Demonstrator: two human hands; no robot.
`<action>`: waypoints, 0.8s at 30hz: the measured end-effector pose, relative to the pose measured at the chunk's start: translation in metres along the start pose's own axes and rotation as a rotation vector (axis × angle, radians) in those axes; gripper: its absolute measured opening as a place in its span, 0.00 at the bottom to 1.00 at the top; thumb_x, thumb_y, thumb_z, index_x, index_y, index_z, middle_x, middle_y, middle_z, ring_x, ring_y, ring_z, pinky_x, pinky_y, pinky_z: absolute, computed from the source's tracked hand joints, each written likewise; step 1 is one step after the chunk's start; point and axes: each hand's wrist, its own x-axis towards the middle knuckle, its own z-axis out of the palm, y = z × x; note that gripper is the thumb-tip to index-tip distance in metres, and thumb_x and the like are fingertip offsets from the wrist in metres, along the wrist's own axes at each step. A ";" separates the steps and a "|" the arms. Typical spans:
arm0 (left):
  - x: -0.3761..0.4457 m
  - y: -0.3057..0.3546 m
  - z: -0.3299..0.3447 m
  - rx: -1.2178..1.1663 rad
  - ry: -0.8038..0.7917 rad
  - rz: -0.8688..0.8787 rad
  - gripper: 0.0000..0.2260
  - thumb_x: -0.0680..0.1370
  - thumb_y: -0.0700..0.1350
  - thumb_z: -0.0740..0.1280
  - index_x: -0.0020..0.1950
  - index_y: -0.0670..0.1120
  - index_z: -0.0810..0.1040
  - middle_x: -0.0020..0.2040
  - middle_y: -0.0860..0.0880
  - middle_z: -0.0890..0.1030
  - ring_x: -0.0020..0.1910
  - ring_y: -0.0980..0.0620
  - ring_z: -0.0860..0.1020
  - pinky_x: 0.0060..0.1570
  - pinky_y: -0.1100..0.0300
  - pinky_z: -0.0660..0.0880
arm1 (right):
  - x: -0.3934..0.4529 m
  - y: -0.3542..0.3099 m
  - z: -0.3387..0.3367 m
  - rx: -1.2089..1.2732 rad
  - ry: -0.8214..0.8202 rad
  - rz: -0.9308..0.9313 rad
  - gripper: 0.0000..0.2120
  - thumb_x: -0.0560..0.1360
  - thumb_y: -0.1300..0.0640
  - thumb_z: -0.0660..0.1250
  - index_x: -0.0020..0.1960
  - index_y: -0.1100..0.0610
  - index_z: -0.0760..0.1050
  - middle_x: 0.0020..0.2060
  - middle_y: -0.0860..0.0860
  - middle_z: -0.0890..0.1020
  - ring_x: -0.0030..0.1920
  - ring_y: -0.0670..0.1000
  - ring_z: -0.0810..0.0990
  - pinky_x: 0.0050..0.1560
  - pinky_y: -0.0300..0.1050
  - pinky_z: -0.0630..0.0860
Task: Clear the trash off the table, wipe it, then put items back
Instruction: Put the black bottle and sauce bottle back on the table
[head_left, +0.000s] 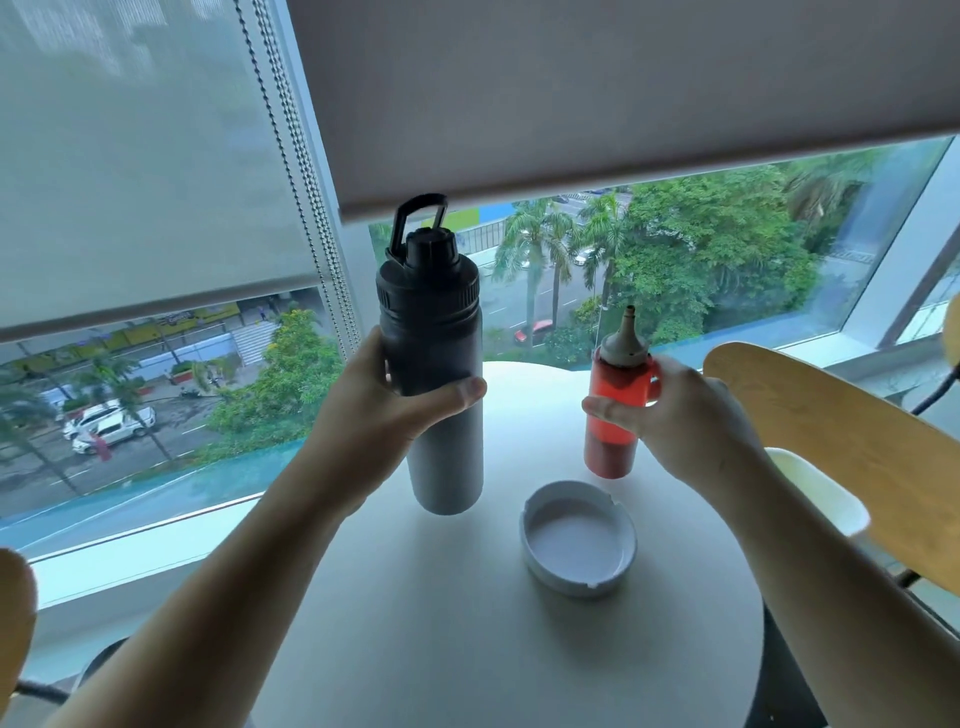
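The water bottle (441, 374), dark at the top with a black screw cap and carry loop and pale grey lower down, stands upright just beyond and to the left of the white ashtray (577, 538). The left hand (379, 410) is wrapped around its middle, thumb across the front and fingers behind. Whether its base touches the round white surface (415, 623) or hangs just above it cannot be told. The red sauce bottle (618, 405), with a pale pointed nozzle, stands upright beyond and to the right of the ashtray, its base on the surface. The right hand (691, 421) grips it at mid-height, thumb on the front, fingers curled round the far side. The ashtray lies on the surface between the two bottles and nearer the person, touching neither. To the right of the ashtray, past the surface's edge, a wooden chair back (831, 457) leans in. Beyond the ashtray, a window (675, 260) with half-lowered roller blinds (571, 104) shows trees and a street.
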 end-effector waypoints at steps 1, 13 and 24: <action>0.000 0.000 0.001 0.001 -0.001 -0.001 0.22 0.70 0.43 0.79 0.62 0.52 0.79 0.54 0.56 0.86 0.53 0.58 0.83 0.48 0.64 0.76 | 0.000 0.001 0.000 -0.003 0.000 0.001 0.26 0.69 0.35 0.74 0.59 0.50 0.78 0.49 0.51 0.84 0.48 0.56 0.78 0.45 0.46 0.69; -0.001 -0.009 0.006 -0.005 -0.007 -0.036 0.23 0.70 0.44 0.80 0.63 0.51 0.79 0.55 0.55 0.85 0.55 0.57 0.83 0.53 0.58 0.77 | -0.004 0.010 0.005 -0.001 -0.014 0.029 0.27 0.70 0.34 0.73 0.60 0.50 0.76 0.51 0.52 0.83 0.53 0.58 0.79 0.47 0.46 0.67; -0.004 -0.016 0.006 -0.005 0.022 -0.064 0.26 0.66 0.49 0.80 0.63 0.53 0.79 0.56 0.55 0.85 0.57 0.57 0.83 0.57 0.55 0.77 | -0.005 0.019 0.008 0.029 -0.065 0.038 0.32 0.69 0.33 0.72 0.65 0.50 0.73 0.57 0.52 0.82 0.59 0.58 0.78 0.54 0.49 0.73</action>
